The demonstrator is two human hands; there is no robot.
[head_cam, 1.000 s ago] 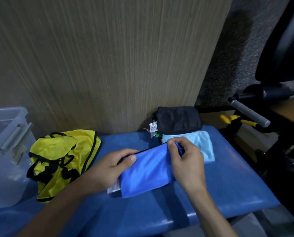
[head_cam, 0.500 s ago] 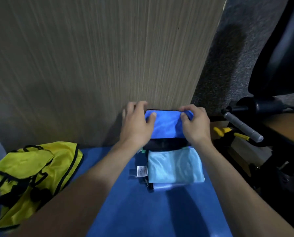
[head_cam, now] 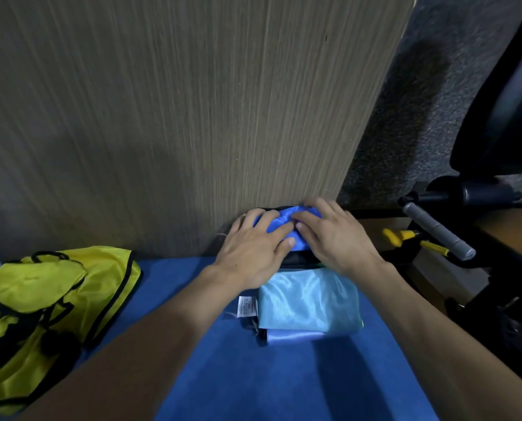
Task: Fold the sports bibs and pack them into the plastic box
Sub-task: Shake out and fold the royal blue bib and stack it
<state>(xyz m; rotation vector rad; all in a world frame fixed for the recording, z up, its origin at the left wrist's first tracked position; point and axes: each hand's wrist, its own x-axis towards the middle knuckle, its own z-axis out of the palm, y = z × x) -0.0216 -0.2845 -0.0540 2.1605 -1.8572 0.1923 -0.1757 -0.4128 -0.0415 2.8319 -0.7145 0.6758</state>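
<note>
A: Pressing down, are they?

B: Yes. The left hand [head_cam: 255, 247] and right hand [head_cam: 334, 238] lie side by side, fingers fairly straight, flat on the blue bib [head_cam: 284, 221]. Neither is curled round it. The bib is bunched on top of a dark bib [head_cam: 296, 259] at the back edge of the bench [head_cam: 284, 384], against the wood panel [head_cam: 177, 117].

A: And the rest?

B: Just nearer, a pale bib [head_cam: 309, 299] lies folded on another bluish piece, a white tag [head_cam: 247, 305] at its left. The yellow bib [head_cam: 41, 308] sits unfolded toward the bench's left edge, well apart. No box in view.

A: How will the cloth behave?

B: I'd judge it light, thin and slippery; that sheen suggests folds will slide and spring open. Flat palms suit it. To lift the stack, I'd take it from both sides underneath, not by the top layer.

A: Risk?

B: The pile skewing against the panel.
</note>
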